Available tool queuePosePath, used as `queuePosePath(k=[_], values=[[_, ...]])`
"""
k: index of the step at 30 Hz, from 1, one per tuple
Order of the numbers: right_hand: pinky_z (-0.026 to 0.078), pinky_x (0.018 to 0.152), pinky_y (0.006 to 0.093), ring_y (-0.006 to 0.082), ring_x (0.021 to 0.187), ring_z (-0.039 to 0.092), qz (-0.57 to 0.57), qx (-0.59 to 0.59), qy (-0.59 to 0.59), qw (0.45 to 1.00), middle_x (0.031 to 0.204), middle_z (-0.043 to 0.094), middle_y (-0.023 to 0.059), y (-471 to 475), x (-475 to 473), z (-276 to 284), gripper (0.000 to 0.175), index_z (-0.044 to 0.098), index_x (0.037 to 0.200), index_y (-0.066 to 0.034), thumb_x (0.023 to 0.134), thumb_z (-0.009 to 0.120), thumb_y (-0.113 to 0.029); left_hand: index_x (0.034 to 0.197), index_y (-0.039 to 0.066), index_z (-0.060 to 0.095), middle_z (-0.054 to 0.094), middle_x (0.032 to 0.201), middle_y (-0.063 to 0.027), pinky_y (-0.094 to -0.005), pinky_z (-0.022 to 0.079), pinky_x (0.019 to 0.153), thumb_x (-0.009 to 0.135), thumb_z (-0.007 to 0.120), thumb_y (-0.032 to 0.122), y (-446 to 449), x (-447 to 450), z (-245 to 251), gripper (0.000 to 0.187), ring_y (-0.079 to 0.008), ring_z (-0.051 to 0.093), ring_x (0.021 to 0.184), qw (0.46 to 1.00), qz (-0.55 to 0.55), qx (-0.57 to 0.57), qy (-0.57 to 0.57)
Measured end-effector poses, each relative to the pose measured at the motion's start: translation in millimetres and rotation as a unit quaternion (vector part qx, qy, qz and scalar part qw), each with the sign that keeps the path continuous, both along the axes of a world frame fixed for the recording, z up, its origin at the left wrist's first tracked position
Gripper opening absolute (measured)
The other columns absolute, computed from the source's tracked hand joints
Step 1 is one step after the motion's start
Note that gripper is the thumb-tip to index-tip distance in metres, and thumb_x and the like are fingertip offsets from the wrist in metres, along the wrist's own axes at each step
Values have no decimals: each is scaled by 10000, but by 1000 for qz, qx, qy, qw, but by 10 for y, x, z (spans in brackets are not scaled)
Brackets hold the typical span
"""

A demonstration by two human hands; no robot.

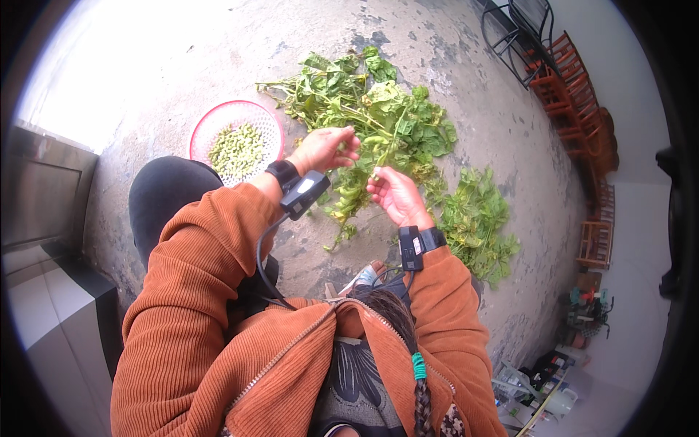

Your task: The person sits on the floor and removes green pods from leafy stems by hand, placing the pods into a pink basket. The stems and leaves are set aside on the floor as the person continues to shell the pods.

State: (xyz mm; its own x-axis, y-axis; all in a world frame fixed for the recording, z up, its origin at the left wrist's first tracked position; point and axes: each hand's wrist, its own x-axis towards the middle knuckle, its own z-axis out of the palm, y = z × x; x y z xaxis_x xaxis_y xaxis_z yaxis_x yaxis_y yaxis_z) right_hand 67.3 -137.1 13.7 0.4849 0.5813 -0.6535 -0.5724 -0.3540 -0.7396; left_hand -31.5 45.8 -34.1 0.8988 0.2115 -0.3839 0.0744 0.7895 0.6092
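My left hand [326, 149] is curled just right of the basket, with a small green piece [342, 146] showing among its fingers. Thumb and fingers of my right hand [398, 195] pinch a green bean pod [378, 170] over the plants. Beneath and beyond both hands spreads a pile of uprooted bean plants [407, 128] with leaves and stems. Plump pods [347, 199] hang in a cluster below my hands. A white perforated plastic basket with a pink rim [283, 131] stands at my left, holding many shelled green beans [236, 150].
Another heap of leafy plants [475, 224] lies to the right on the worn concrete floor [306, 262]. Stacked reddish wooden chairs [568, 87] and a black metal frame [516, 38] line the right wall. A cabinet [46, 191] stands at left. Cables run from both wrist devices [304, 194].
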Motion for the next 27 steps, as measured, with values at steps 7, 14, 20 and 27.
queuePosePath(k=[7, 14, 20, 27], values=[[474, 599, 210, 97, 692, 625, 87, -30, -95, 991, 821, 655, 31, 7, -84, 54, 171, 625, 888, -68, 897, 615, -238, 1054, 27, 667, 617, 748, 33, -190, 451, 533, 869, 696, 294, -55, 61, 41, 326, -24, 512, 584, 948, -23, 317, 32], [454, 628, 211, 84, 723, 586, 62, -54, -275, 958, 870, 641, 9, -6, -49, -15, 229, 634, 992, -45, 896, 627, -253, 909, 33, 673, 587, 692, 32, -198, 423, 505, 810, 761, 282, -81, 47, 81, 282, -36, 500, 569, 915, -8, 401, 50], [417, 580, 183, 39, 635, 520, -13, 23, -324, 946, 743, 605, -45, 68, 44, 41, 188, 679, 897, -61, 879, 670, -248, 829, 39, 653, 603, 694, 4, -242, 476, 578, 736, 806, 219, -137, 24, 85, 253, -75, 551, 623, 904, -1, 425, 52], [368, 519, 190, 36, 553, 464, 0, 6, -240, 971, 645, 552, -47, 159, -73, 240, 240, 663, 769, -69, 850, 708, -291, 801, 41, 620, 512, 597, 14, -254, 391, 488, 711, 821, 212, -307, 3, 208, 280, -69, 449, 547, 840, 15, 542, 15]])
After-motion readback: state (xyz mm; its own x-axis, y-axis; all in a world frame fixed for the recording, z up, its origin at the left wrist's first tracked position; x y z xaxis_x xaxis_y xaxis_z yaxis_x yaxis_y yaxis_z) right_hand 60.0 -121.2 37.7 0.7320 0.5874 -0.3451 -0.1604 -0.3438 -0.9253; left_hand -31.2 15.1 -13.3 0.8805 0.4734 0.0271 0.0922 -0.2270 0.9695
